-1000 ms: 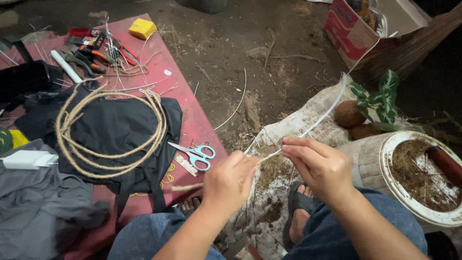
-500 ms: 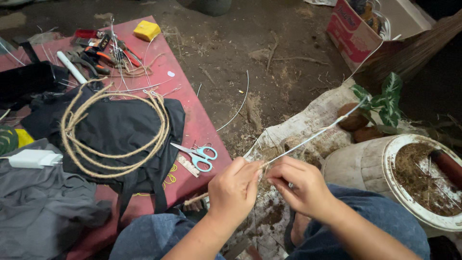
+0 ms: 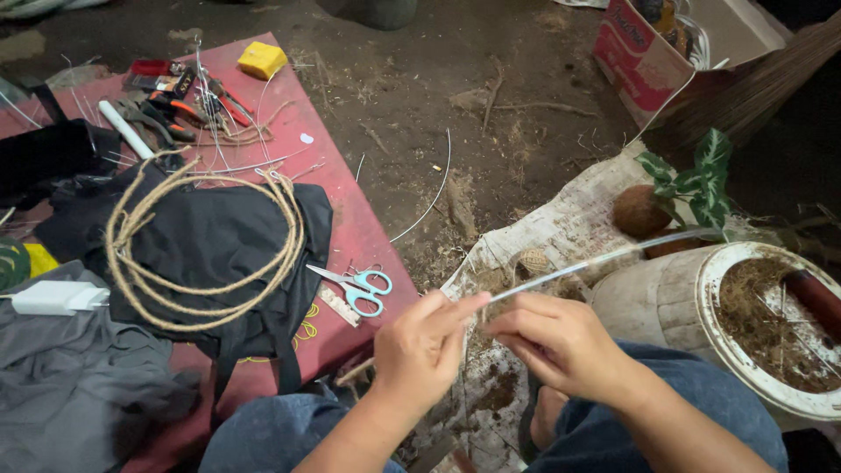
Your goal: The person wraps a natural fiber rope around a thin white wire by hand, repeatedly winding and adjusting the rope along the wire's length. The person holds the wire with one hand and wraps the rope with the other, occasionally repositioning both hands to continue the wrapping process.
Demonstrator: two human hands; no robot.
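Observation:
My left hand [image 3: 425, 350] pinches the near end of a thin silvery wire [image 3: 604, 257] between thumb and fingers. Right beside it, my right hand [image 3: 561, 343] grips the same wire. The wire runs up and to the right toward a small green plant [image 3: 692, 180]. Both hands hover over a dirty white sack [image 3: 561, 229] spread on the ground above my knees. A ball of twine [image 3: 530, 261] lies on the sack just behind the hands.
A red mat [image 3: 350, 232] at left holds teal-handled scissors [image 3: 355, 286], a coil of rope [image 3: 197, 241] on black cloth, pliers and wires, a yellow block [image 3: 262, 60]. A white pot of soil [image 3: 775, 328] stands at right, a brown coconut [image 3: 639, 212] and a cardboard box [image 3: 653, 57] behind.
Both hands have come lower and closer together on the wire. The wire now lies flatter, reaching right toward the plant.

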